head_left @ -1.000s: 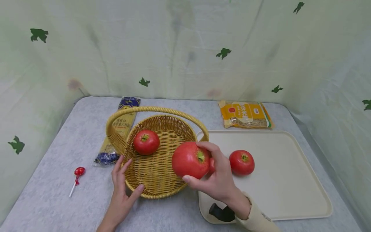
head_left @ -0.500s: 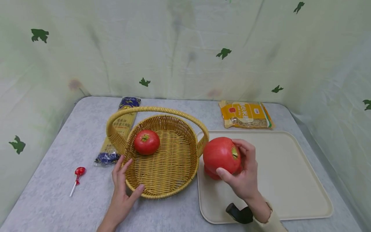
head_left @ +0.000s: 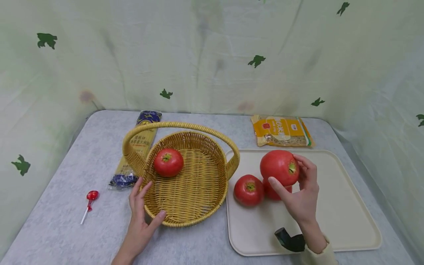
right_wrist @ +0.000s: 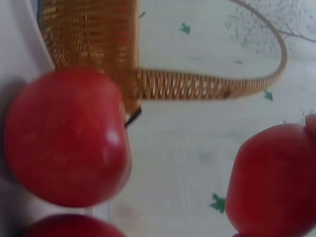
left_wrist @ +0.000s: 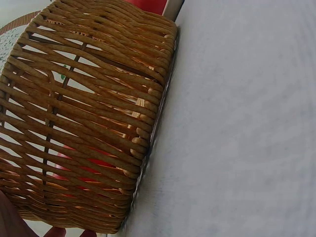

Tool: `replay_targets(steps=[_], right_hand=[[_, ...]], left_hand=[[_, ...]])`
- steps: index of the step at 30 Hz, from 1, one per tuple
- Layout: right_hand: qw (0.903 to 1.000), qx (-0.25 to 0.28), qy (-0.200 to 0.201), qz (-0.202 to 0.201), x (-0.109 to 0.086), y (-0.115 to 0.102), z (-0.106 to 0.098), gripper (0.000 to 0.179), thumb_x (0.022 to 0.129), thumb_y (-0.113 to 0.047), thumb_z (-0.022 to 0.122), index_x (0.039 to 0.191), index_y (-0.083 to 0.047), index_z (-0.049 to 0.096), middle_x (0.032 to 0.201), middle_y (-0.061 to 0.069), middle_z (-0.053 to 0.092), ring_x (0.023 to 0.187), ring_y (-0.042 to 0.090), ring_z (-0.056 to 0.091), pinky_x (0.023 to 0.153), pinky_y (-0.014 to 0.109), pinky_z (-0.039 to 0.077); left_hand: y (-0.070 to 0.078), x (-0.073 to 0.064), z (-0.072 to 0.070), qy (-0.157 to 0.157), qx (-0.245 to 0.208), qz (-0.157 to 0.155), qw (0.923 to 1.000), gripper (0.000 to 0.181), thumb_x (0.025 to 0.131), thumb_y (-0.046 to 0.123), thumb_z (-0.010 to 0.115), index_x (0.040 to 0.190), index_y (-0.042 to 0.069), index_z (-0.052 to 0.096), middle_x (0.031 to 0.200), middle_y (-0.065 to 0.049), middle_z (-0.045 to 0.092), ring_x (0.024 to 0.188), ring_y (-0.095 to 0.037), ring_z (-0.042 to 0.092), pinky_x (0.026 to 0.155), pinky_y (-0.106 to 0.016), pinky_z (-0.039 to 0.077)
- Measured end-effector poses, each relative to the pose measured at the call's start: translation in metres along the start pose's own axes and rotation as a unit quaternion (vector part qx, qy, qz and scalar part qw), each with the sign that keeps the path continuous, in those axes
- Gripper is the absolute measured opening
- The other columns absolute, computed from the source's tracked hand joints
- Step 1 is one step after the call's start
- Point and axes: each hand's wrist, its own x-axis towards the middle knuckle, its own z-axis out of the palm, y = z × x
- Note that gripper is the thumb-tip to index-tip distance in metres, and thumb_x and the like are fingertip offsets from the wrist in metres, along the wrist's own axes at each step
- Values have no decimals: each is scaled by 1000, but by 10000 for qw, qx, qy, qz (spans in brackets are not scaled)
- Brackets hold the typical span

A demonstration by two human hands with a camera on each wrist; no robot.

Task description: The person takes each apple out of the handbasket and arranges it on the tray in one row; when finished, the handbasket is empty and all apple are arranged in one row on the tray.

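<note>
My right hand (head_left: 303,195) grips a red apple (head_left: 279,167) between thumb and fingers, over the beige tray (head_left: 338,206). Two more red apples are on the tray: one (head_left: 249,190) near its left edge, the other (head_left: 277,190) partly hidden behind the held apple. In the right wrist view the held apple (right_wrist: 274,180) shows at the right. A wicker basket (head_left: 185,222) with a tall handle stands left of the tray, with one apple (head_left: 168,162) inside. My left hand (head_left: 140,222) touches its near-left rim with spread fingers and thumb.
A red lollipop (head_left: 92,195) lies at the left. Behind the basket is a spaghetti packet (head_left: 142,141), partly covered by the handle. An orange packet of grain (head_left: 281,131) lies beyond the tray. A patterned cloth (head_left: 212,55) hangs behind the table.
My right hand has carried the apple from over the basket's right side rightward over the tray, uncovering the apple near the tray's left edge. My left hand stays at the basket.
</note>
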Motion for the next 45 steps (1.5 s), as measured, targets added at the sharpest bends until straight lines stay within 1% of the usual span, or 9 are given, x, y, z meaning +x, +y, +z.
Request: replay_targets(steps=[9,17,20,24,27,30,37,41,45], right_hand=[[9958,-627,371,557,3,21,-20,76,68,2,79,134,-7,42,126,0,53,110,12,49,83,17,43],[9873,-1050,680,976,1,41,-33,74,72,-7,80,135,-15,43,126,4,53,106,12,47,79,16,41],[9846,-1138,853,1017,-2,65,-38,74,71,-12,82,135,-18,44,127,4,53,109,15,47,79,17,41],[9793,-1511,1024,875,-8,109,-47,78,70,-22,84,136,-32,43,128,-3,53,110,15,49,77,16,40],[9742,-1813,1019,880,-11,131,-52,81,70,-27,84,137,-40,40,127,-9,52,108,15,49,74,15,40],[9701,-1960,970,1057,-14,143,-55,80,70,-33,84,137,-42,39,127,-10,52,106,15,49,72,14,39],[9572,-2215,789,1686,-19,150,-58,76,73,-44,79,136,-43,37,125,-6,52,103,15,48,70,13,39],[9510,-2312,641,1951,-22,152,-60,77,73,-47,78,138,-37,38,124,-1,51,105,19,47,70,17,40],[9477,-2423,447,2029,-23,152,-60,79,74,-50,76,140,-30,37,124,3,51,105,22,47,69,21,41]], left_hand=[[0,0,0,3,-34,-5,10000,80,80,-2,65,149,11,25,155,2,-6,140,-21,-6,98,-69,1],[0,0,0,-11,-76,-49,10000,80,81,-2,64,149,11,25,155,2,-6,139,-21,-7,97,-69,1],[1,0,0,-15,-103,-37,9999,79,81,-2,64,149,10,25,155,2,-6,139,-21,-7,97,-69,0],[0,0,0,-19,-112,-20,9999,79,81,-3,64,149,9,25,155,1,-6,139,-21,-7,97,-70,0],[0,0,0,-19,-116,-27,9999,79,81,-3,64,149,9,25,155,1,-6,139,-21,-7,97,-70,0],[0,0,0,-26,-118,-32,9999,79,81,-3,64,149,10,25,155,1,-6,139,-21,-7,96,-71,0],[1,0,0,-25,-112,-7,9999,78,81,-4,64,148,9,25,155,1,-6,139,-21,-7,97,-71,1],[1,1,0,-26,-115,-11,9999,78,81,-3,64,148,9,25,155,1,-6,139,-21,-6,97,-71,1],[2,0,0,-3,-79,-28,10000,79,81,-3,65,148,10,26,155,1,-5,139,-21,-6,97,-71,2]])
